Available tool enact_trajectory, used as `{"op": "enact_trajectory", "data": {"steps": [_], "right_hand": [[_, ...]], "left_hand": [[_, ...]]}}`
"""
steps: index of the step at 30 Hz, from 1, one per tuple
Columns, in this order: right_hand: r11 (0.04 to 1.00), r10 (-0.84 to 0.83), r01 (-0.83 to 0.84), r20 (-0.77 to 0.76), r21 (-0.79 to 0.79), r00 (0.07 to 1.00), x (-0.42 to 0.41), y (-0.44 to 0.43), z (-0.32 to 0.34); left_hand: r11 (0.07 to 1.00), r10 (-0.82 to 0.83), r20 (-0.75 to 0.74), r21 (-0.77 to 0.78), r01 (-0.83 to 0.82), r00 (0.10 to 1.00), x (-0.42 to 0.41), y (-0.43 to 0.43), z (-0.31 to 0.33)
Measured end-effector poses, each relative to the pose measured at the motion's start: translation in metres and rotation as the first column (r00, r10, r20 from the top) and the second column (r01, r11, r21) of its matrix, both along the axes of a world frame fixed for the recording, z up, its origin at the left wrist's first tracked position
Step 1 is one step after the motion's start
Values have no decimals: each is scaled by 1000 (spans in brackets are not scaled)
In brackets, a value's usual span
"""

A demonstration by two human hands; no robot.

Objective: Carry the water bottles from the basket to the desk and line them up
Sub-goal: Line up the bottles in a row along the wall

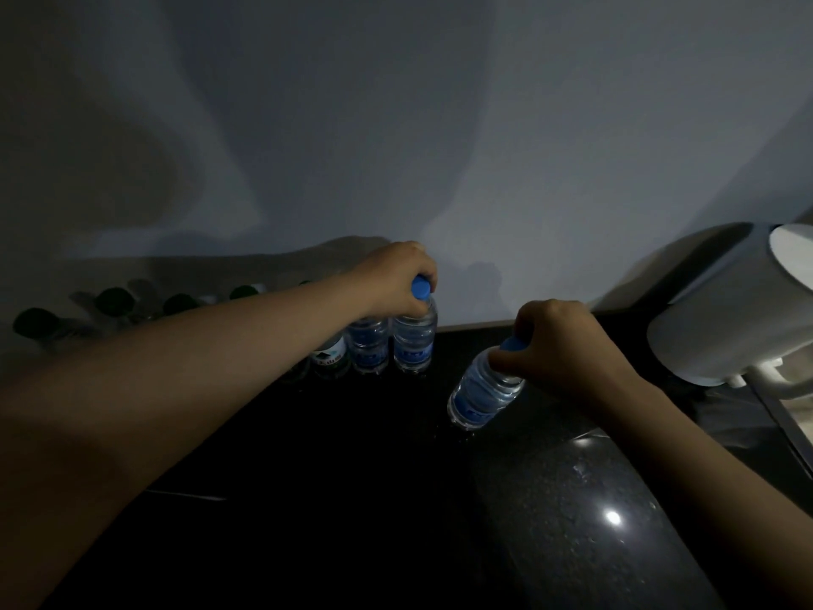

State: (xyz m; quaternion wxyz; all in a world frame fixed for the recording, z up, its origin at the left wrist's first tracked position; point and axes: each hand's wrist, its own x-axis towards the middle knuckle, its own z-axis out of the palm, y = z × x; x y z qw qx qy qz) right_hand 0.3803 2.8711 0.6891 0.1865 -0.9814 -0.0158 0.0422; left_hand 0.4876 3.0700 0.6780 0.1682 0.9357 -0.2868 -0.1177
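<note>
Head view, in dim light, shows us the left hand far out at the back of the dark speckled desk; its fingers are curled down round the top of the end bottle, with the blue cap showing just under the knuckles; the end bottle stands upright on the desk close to the pale wall, at the right end of a row; just beside it on its left we see a second blue-labelled bottle, also upright, and beside that a bottle with a white and green label, partly hidden by the left forearm; further left along the wall we make out several green-capped bottles, too dark for us to count with any certainty; the right hand is nearer to us and to the right of the row, well apart from it, its fingers and thumb wrapped round the neck of the tilted bottle; the tilted bottle's cap, blue too, peeps out above the fingers; this bottle leans with its base pointing down and to the left, over the desk, and we cannot tell whether the base touches the surface; at the far right a white rounded object juts in over the desk edge; a bright glint lies on the desk near us, below the right forearm
</note>
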Motion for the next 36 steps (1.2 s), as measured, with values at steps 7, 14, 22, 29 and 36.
{"op": "enact_trajectory", "data": {"steps": [7, 14, 22, 29, 36], "right_hand": [[1000, 3, -3, -11, 4, 1000, 2, -2, -3], [1000, -17, 17, -30, -16, 999, 9, -7, -2], [998, -29, 25, -60, -63, 998, 38, -6, 2], [994, -36, 30, -50, -102, 998, 67, -1, 0], [994, -38, 35, -22, -106, 999, 87, -1, -7]], "left_hand": [[1000, 5, -17, -9, -5, 1000, 2, -2, -3], [999, -1, 32, 37, 0, 999, 1, -5, 1], [999, 32, -1, 39, -32, 999, 2, -10, -2], [998, 23, 8, 60, -24, 1000, -2, -16, -3], [998, 68, -7, 10, -68, 998, -2, -15, -5]]}}
